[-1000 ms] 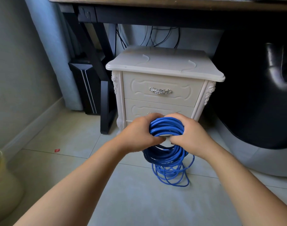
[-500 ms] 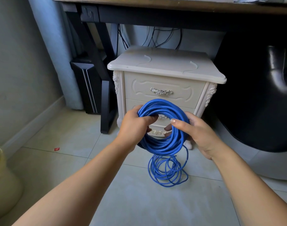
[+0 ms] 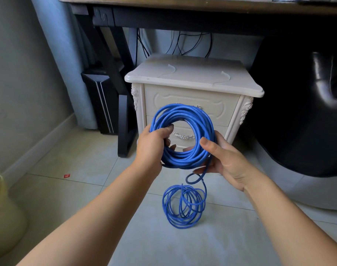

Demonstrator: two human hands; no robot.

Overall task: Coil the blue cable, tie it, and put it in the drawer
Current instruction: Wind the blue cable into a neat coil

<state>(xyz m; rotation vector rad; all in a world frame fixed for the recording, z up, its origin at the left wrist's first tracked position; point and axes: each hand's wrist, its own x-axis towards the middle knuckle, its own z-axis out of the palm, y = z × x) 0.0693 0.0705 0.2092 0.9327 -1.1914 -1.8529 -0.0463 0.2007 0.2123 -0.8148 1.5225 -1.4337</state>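
Note:
A thick coil of blue cable [image 3: 190, 116] stands upright in the air in front of a cream nightstand. My left hand [image 3: 154, 144] grips the coil's left side, fingers curled through the ring. My right hand [image 3: 224, 160] holds the lower right side, thumb on the front of the strands. A loose strand drops from the coil to a smaller pile of blue loops [image 3: 183, 206] on the floor tiles. Behind the coil, both drawers are closed: the upper drawer [image 3: 217, 110] and the lower drawer's silver handle [image 3: 183, 136] seen through the ring.
The nightstand [image 3: 192, 77] stands under a dark wooden desk [image 3: 183, 4]. A black desk leg [image 3: 123, 123] and a black case are to its left, a black leather chair [image 3: 307, 112] to its right. A pale bag [image 3: 2, 217] sits at far left.
The coil has risen and opened into a wide upright ring. My hands have moved apart to its two sides. Less loose cable lies on the floor.

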